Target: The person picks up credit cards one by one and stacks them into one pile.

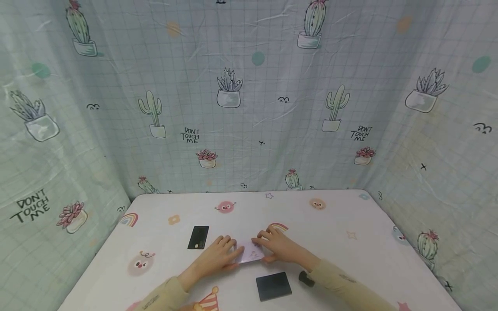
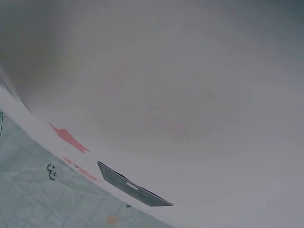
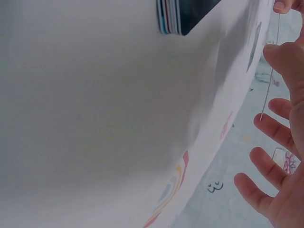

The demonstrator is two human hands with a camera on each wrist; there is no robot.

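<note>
A thin pale-purple card (image 1: 250,252) is held between both hands, a little above or at the white table. My left hand (image 1: 221,255) grips its left end and my right hand (image 1: 281,247) its right end. In the right wrist view the card (image 3: 269,90) appears edge-on as a thin line, with the right hand's fingers (image 3: 270,130) at it. Left of the hands lies a black card (image 1: 198,237) with a small light patch, also in the left wrist view (image 2: 133,188). Neither hand shows in the left wrist view.
Nearer than the hands sits a stack of cards (image 1: 273,286) with a dark top, its layered edges visible in the right wrist view. A small black object (image 1: 306,279) lies beside the right sleeve. Patterned curtains surround the white printed table (image 1: 334,229).
</note>
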